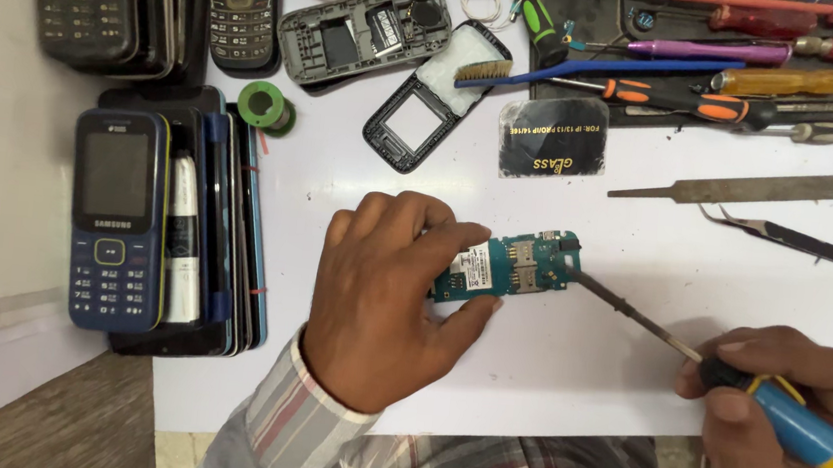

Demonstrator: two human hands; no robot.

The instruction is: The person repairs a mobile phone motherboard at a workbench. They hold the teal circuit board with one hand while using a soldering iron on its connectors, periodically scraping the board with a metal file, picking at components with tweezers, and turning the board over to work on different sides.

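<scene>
My left hand (386, 297) pinches the left end of a small teal phone circuit board (514, 266) and holds it flat on the white table (565, 368). My right hand (781, 427) grips a soldering iron (801, 428) with a blue and yellow handle. Its dark metal tip (621, 304) touches the right edge of the board.
A blue keypad phone (117, 218) lies on a stack of phones at the left. Open phone shells (364, 34) and a black frame (428, 105) sit at the back. Screwdrivers (699, 103), a brush (551, 70), a metal file (762, 186), tweezers (788, 236) and a green solder spool (265, 105) lie around.
</scene>
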